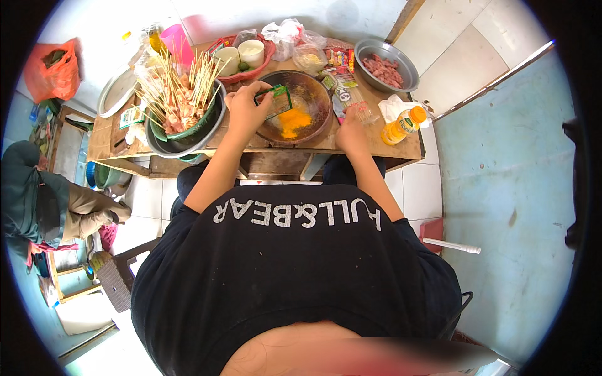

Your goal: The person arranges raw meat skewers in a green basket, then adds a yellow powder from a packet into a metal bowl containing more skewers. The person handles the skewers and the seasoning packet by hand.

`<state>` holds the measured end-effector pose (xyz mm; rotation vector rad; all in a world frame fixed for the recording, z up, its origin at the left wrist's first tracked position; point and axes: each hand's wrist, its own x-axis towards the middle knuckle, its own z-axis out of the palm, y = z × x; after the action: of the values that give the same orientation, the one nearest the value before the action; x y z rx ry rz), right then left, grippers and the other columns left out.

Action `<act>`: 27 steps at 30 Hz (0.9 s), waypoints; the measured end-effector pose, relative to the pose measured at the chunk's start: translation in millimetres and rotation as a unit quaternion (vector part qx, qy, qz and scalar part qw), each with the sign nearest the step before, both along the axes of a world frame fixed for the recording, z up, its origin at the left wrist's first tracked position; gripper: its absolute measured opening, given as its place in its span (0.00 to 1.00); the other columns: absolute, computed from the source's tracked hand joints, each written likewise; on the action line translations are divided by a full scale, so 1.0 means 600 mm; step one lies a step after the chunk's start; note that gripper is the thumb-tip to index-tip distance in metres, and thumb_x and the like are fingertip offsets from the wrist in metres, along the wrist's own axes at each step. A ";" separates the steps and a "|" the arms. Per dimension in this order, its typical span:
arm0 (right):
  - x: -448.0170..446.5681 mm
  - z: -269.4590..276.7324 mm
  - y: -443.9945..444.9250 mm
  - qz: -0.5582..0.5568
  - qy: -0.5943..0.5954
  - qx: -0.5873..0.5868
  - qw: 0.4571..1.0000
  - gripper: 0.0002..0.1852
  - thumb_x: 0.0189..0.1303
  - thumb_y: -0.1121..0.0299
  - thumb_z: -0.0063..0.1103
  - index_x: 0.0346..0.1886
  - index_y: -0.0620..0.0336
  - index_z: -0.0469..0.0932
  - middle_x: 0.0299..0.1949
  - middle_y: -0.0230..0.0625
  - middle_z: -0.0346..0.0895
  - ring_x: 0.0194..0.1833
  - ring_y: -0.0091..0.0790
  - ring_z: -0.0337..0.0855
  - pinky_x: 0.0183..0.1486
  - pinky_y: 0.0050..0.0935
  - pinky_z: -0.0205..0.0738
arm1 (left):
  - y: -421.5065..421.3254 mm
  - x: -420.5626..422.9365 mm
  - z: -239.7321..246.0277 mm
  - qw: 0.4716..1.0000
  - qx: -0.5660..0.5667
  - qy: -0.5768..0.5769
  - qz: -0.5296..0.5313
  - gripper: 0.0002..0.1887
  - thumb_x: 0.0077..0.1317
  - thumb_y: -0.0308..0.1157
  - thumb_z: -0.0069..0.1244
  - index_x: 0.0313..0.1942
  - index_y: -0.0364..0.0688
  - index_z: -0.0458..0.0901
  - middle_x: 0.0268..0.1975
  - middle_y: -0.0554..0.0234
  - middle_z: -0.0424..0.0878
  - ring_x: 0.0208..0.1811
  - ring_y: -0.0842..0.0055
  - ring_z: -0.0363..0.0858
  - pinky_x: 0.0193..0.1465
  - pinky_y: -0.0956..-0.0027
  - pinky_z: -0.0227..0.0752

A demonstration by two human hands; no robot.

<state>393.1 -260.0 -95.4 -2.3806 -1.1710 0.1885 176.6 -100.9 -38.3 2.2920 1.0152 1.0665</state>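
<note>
My left hand [250, 109] pinches a green-edged spice sachet [278, 102] above the left side of a brown mortar-like bowl [324, 101]. Orange-yellow powder [294, 122] lies heaped inside that bowl. Just right of it, my right hand [352, 133] is curled at the near edge of a clear packet of thin pale sticks or noodles [361, 109]; a small pink and dark object shows beside the fingers, and its grip is unclear. Left of my left hand, skewered raw meat [181, 113] fills a green basket [162, 136] set in a grey basin [162, 151].
A red basket [270, 49] with white cups stands at the back. Grey basin [414, 77] of raw meat is at back right, and an orange-capped bottle [405, 124] at right. A green-white sachet [131, 117] lies left. Another person [42, 207] is at far left.
</note>
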 end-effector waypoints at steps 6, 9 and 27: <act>-0.032 0.112 0.042 0.122 -0.070 0.204 0.969 0.14 0.57 0.68 0.59 0.46 0.57 0.75 0.40 0.45 0.78 0.45 0.50 0.78 0.48 0.44 0.71 | -0.007 -0.003 0.009 0.999 0.023 0.030 -0.026 0.09 0.58 0.38 0.58 0.38 0.48 0.85 0.29 0.68 0.84 0.31 0.75 0.78 0.51 0.61 0.56; -0.070 0.145 0.093 0.240 -0.137 0.264 0.924 0.08 0.57 0.67 0.61 0.40 0.53 0.79 0.39 0.37 0.76 0.44 0.44 0.76 0.46 0.42 0.68 | -0.019 0.007 0.012 0.999 0.027 0.026 -0.034 0.08 0.59 0.37 0.57 0.37 0.48 0.86 0.28 0.68 0.82 0.31 0.75 0.77 0.52 0.62 0.55; -0.091 0.123 0.146 0.246 -0.110 0.228 0.936 0.02 0.55 0.68 0.59 0.31 0.52 0.78 0.34 0.33 0.75 0.44 0.40 0.75 0.46 0.41 0.60 | -0.013 0.010 0.021 0.995 0.069 0.057 -0.039 0.08 0.59 0.38 0.55 0.35 0.48 0.88 0.25 0.61 0.84 0.32 0.67 0.83 0.62 0.52 0.56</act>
<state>338.6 -172.6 -21.3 -1.7074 -1.6920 -0.1809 182.7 -108.6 -25.6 2.5077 0.9109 1.0120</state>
